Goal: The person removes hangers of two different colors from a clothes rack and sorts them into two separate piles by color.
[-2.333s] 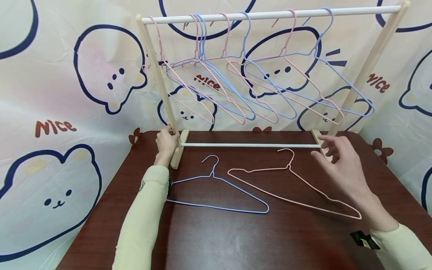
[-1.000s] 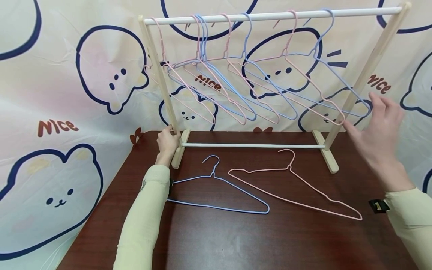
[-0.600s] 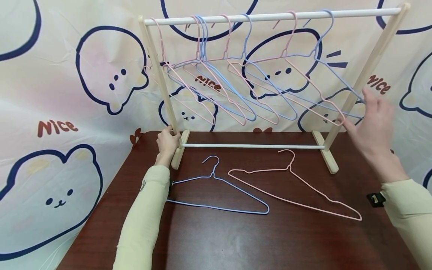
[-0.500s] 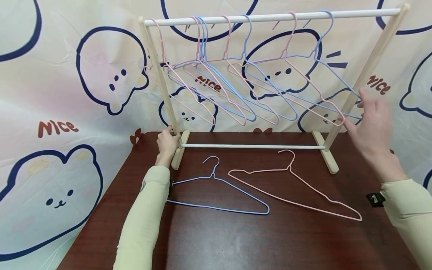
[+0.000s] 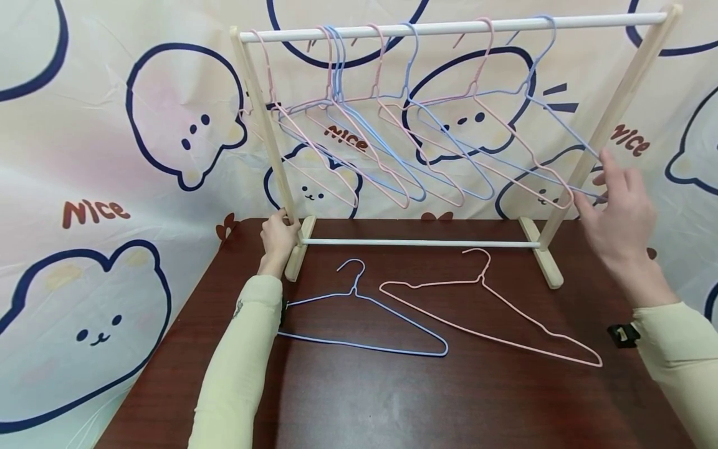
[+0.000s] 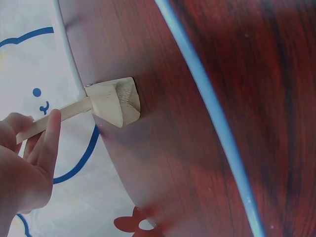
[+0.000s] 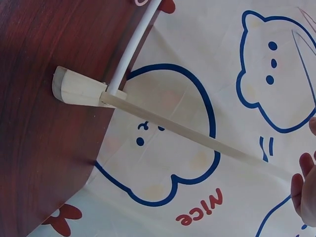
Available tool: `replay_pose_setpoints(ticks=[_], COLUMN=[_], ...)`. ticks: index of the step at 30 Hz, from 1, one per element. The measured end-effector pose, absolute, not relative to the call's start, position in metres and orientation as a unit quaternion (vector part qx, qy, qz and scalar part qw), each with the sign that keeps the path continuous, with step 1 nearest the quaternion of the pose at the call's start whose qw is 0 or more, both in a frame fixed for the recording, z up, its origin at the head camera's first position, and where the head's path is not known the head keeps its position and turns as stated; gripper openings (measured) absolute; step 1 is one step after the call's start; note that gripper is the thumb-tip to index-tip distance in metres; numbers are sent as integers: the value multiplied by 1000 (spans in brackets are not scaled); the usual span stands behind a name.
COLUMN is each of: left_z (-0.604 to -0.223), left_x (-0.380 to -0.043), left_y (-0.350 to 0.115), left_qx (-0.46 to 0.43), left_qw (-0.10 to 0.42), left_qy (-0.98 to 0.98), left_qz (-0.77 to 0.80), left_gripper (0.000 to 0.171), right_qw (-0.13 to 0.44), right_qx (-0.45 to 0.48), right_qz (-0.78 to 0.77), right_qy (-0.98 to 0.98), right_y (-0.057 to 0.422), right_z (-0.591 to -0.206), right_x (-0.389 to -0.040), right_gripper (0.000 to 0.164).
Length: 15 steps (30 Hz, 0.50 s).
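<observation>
In the head view my left hand (image 5: pixel 278 240) grips the lower left post (image 6: pixel 74 109) of a wooden clothes rack with a white top bar (image 5: pixel 359 30). My right hand (image 5: pixel 622 221) is at the right end of a blue hanger (image 5: pixel 566 128), the rightmost on the bar. Its fingers curl about that hanger's corner, which they hide. Several pink and blue hangers hang to the left, the nearest a pink hanger (image 5: pixel 507 128). On the table lie another blue hanger (image 5: pixel 401 312), partly behind my left sleeve, and another pink hanger (image 5: pixel 510 305).
The rack stands on two wooden feet (image 5: pixel 546 268) joined by a white lower rod (image 5: pixel 421 242), at the back of a dark brown table (image 5: pixel 392 405). A cartoon-printed cloth (image 5: pixel 185 149) covers the walls behind and beside it.
My right hand rose from over the right foot, passed out beside the rack, then came in to the blue hanger's end. That hanger has shifted slightly right. My left hand stayed on the post.
</observation>
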<state>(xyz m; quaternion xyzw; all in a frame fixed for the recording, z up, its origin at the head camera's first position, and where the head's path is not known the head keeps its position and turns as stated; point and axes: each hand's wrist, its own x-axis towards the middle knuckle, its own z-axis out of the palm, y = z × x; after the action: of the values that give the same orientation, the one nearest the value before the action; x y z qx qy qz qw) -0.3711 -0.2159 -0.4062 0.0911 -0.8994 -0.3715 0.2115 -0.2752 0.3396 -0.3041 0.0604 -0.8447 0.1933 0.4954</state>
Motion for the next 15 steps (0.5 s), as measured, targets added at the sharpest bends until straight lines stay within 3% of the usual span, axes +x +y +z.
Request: replay_pose_setpoints(ticks=[15], left_z=[-407], left_x=[-373], left_y=[-217], left_qx=[93], left_qw=[210], left_qy=[-899], left_qz=[-373], left_gripper=[16], right_qw=[524], right_qx=[40], right_qz=[259], right_qy=[-811], right_y=[337], right_z=[-307], right_x=[-268], right_gripper=[63])
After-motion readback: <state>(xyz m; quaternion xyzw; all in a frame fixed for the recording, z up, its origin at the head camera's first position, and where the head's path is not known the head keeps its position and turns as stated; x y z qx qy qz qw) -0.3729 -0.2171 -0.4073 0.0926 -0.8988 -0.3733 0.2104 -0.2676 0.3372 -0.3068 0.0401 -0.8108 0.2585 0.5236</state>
